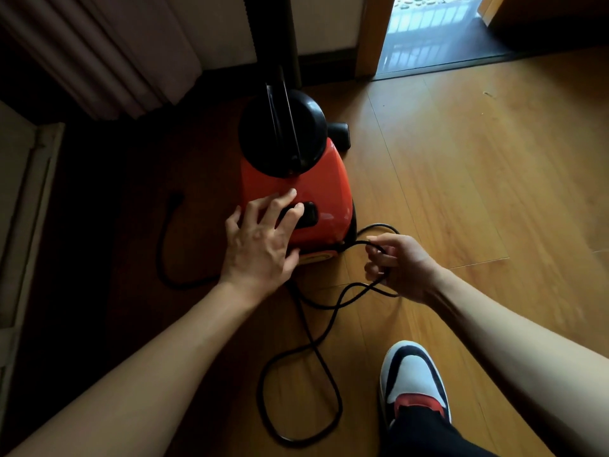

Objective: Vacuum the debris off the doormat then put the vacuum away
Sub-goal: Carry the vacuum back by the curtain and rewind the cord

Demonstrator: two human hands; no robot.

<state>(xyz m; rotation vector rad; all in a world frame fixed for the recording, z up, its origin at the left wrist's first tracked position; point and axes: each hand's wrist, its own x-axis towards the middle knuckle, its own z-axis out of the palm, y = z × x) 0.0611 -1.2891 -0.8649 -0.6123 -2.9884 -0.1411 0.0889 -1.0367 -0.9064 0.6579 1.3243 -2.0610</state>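
Vacuum (316,192) looks parked, but I reckon its cord (160,252) could tangle: my right hand (402,268) only pinches one loop, and my left hand (260,245) lies spread on top.

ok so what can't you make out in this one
1. Head view: the black switch on the vacuum is partly covered by the left hand; pressed or not is unclear.
2. The cord end at left is lost in shadow.
3. The cord inside the right hand is hidden by curled fingers.
4. The doormat is not in frame.
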